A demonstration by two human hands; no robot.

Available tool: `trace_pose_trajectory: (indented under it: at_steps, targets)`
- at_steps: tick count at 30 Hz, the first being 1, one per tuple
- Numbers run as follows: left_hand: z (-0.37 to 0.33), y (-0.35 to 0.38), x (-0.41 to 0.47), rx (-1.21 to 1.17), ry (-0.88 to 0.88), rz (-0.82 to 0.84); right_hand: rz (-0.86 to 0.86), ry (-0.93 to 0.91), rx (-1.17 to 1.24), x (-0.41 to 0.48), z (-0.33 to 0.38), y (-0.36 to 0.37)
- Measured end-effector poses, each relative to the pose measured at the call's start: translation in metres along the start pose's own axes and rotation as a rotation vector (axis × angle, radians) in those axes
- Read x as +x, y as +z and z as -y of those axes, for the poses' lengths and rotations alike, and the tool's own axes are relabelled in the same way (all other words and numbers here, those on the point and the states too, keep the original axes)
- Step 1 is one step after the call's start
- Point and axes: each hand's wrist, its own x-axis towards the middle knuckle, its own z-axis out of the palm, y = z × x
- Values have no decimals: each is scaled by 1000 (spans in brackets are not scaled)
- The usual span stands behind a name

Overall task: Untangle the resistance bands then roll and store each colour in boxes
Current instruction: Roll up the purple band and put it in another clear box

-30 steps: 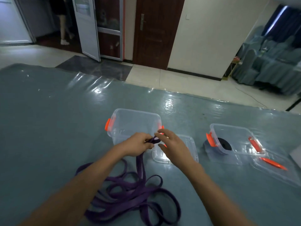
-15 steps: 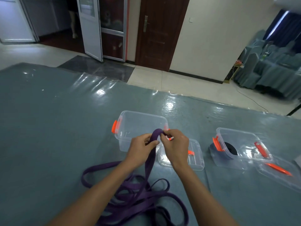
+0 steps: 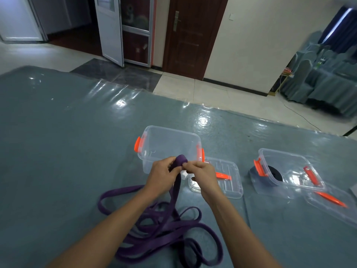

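Observation:
A long purple resistance band (image 3: 164,227) lies in loose loops on the table in front of me. Its upper end is wound into a small tight roll (image 3: 181,160) held between both hands. My left hand (image 3: 162,175) grips the roll from the left and my right hand (image 3: 202,174) pinches it from the right. Just behind the roll stands a clear box (image 3: 170,146) with orange latches, holding nothing I can see. To the right, a second clear box (image 3: 286,169) holds a rolled black band (image 3: 275,174).
A clear lid (image 3: 229,178) with an orange handle lies flat beside the near box. Another lid (image 3: 332,204) lies at the far right. The table (image 3: 58,151) has a grey-blue cover under shiny plastic film. Doors, tiled floor and covered chairs stand beyond.
The purple band's end has gone from a flat fold to a small tight roll between my fingers. Both hands stay in front of the near box.

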Motion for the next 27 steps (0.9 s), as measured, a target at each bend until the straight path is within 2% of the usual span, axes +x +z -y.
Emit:
trace_pose_trajectory:
  at_steps: [2,5,7,9,12,17,20,24,27]
  targets:
    - [5,-9,5,105,25,71,26,-177,-305,2,-1,-6]
    - [4,-22,13,385,120,293,96,-478,-795,10,-3,-14]
    - [-4,-26,19,542,147,402,225,-561,-950,15,-1,-16]
    - [-11,-26,23,635,161,455,239,-540,-950,18,1,-16]
    - [-15,-26,25,544,147,404,153,-403,-662,18,2,-19]
    - [-13,-14,13,-116,7,145,145,-184,127,14,6,-23]
    - [-12,-4,2,-314,-35,46,164,-50,460,8,0,-13]
    - [-5,-3,-3,-328,-101,28,157,42,635,6,-12,-4]
    - [-4,-11,0,-239,-98,76,170,11,536,4,-18,-3]
